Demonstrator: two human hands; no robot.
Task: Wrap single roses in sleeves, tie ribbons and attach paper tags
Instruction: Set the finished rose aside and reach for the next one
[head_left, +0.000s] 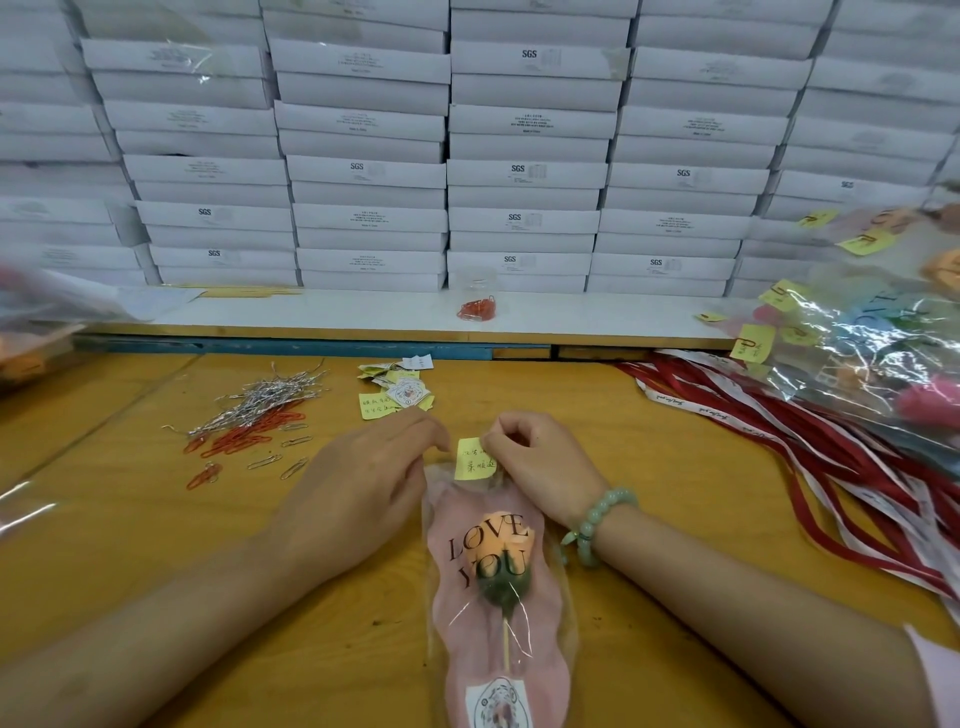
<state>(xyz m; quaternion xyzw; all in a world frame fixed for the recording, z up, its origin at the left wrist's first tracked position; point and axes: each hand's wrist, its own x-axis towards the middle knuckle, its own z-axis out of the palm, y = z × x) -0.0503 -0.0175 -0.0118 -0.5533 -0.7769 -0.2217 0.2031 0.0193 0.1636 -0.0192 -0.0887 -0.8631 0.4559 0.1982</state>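
The rose (498, 545), orange-headed on a pale stick, is seen inside a pink "LOVE YOU" sleeve (457, 623). The sleeve is laid flat on the wooden table (649, 519) between the two forearms, with the bloom toward the far side. A handwritten yellow tag (475, 460) is set at the sleeve's upper edge. Its upper right corner is pinched by the curled fingers of the right hand (540, 457). The left hand (363, 467) is placed at the sleeve's edge just left of the tag, but its fingertips are hidden, so it cannot be told whether anything is gripped. No ribbon is seen on this sleeve.

The tag is judged to be in the course of being fastened. It could be torn or creased if it is pulled hard at the one pinched corner. It could also be fixed askew, or caught through one film layer only, if the glossy sleeve is allowed to slide on the table. Whether a clip is held in the right fingers cannot be made out.

Red paper clips (475, 310) are held at the bottom of a clear cup (475, 291) on the white ledge. Clear bags (883, 338) at the right are filled with sleeved, tagged flowers. The stacked white boxes (519, 171) behind are closed, so their contents are not shown. Loose clips (234, 441) and ribbons (779, 431) are left uncontained on the table.
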